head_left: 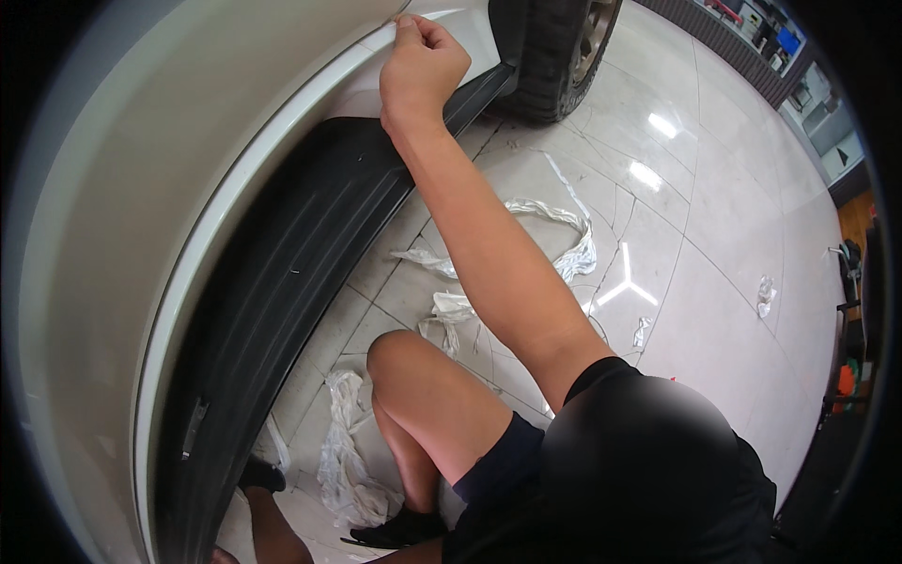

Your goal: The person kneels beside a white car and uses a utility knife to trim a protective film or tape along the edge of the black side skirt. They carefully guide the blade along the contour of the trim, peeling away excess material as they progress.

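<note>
My right hand [425, 73] is raised at the top, against the lower edge of a white car body panel [103, 216]. Its thumb and curled fingers are pinched together at the panel's light rim; what they hold, if anything, is too small to make out. Beneath the wrist runs a black ribbed running board [282, 254] along the car's sill. Only a sliver of my left hand [224, 556] shows at the bottom edge, near the board's lower end. Its fingers are cut off from view.
A black-tyred wheel [564, 61] stands beyond the right hand. Crumpled translucent film strips [352, 461] lie on the glossy tiled floor [742, 216] around my bent right knee [404, 362]. Shelving with assorted items [752, 33] lines the far right.
</note>
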Motion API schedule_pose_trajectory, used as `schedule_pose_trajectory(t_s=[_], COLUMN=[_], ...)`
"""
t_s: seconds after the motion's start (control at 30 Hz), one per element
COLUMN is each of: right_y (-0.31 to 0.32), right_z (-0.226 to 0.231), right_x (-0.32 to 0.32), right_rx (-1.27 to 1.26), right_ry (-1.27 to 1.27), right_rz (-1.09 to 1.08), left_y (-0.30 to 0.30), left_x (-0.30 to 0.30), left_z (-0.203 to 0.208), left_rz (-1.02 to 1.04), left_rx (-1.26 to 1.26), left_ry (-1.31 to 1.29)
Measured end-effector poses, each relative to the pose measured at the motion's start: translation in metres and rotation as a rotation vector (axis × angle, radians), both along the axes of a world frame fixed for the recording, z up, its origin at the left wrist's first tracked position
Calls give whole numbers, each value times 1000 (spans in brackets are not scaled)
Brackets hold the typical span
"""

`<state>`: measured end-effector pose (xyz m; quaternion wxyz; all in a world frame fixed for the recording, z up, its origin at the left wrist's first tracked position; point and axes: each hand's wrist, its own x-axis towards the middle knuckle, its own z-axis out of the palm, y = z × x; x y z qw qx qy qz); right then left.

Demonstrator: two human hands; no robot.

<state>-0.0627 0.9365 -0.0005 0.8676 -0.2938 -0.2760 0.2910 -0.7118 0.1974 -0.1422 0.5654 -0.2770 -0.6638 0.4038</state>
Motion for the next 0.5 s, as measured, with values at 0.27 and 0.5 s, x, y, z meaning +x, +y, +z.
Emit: schedule_pose_trajectory(t_s=[0.27, 0.5], right_y=[6, 3], right_z=[-7, -5], right_x=[0, -4], right_rx=[66, 27], right_ry=[-304, -106], right_rz=[-330, -151], left_y=[20, 14], left_x=[5, -4], left_z=[9, -2], left_rz=[1203, 1196], left_rx=[-1562, -1728], left_ry=[1512, 1518])
